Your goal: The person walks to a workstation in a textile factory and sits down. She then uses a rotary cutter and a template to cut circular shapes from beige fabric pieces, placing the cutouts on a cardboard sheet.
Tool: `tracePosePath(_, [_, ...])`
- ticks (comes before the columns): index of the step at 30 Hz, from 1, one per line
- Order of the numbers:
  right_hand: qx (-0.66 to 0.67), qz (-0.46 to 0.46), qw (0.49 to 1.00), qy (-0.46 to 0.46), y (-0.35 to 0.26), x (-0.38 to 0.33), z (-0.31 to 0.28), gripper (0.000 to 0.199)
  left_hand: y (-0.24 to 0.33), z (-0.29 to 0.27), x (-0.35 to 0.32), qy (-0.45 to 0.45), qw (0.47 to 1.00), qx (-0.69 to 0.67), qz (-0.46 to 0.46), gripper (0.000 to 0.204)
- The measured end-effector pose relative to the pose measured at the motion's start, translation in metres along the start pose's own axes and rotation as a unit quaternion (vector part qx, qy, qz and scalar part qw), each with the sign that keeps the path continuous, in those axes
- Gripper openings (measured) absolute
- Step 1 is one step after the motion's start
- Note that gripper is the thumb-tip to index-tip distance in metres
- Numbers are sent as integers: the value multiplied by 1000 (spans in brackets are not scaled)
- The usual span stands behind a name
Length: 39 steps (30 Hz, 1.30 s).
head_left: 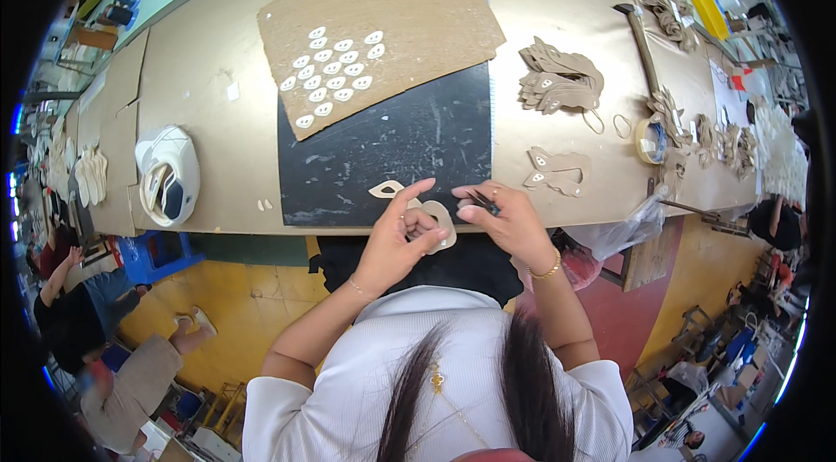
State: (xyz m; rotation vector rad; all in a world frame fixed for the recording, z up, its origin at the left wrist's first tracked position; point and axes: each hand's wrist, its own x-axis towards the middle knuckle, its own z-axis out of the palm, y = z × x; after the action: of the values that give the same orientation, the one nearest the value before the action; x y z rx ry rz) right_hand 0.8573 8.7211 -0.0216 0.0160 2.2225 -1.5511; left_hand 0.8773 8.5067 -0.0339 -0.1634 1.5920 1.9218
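Note:
My left hand (402, 240) pinches a beige shoe-upper piece (445, 220) over the near edge of the black mat (383, 148). The piece's pointed end (384, 189) reaches out past my fingers to the left, with an opening in it. My right hand (505, 222) is closed round a small dark pointed tool (482, 202), perhaps tweezers, just right of the piece and apart from it. Beyond the mat, a cardboard sheet (392, 9) bears several small white oval patches (332, 68) with dark marks. A similar beige piece (557, 173) with white patches lies to the right.
A stack of beige pieces (559, 79) sits right of the mat. Further right are a hammer (643, 48), a tape roll (650, 140) and tied bundles (669, 13). A white shoe (169, 176) stands at left. Clear plastic (623, 229) hangs off the table's near edge.

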Motion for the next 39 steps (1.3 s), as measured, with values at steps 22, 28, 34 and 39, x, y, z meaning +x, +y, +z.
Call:
tracePosePath(22, [8, -11, 1000, -9, -73, 48, 23, 21, 28, -92, -16, 112, 985, 92, 92, 16])
tracePosePath(28, [-141, 17, 981, 130, -10, 75, -2, 24, 37, -90, 20, 212, 952, 194, 107, 16])
tracePosePath(34, [-204, -55, 951, 227, -12, 69, -11, 25, 19, -77, 20, 214, 839, 385, 319, 21])
tracePosePath(39, [-218, -71, 963, 141, -29, 70, -3, 22, -1, -41, 16, 182, 786, 504, 309, 42])
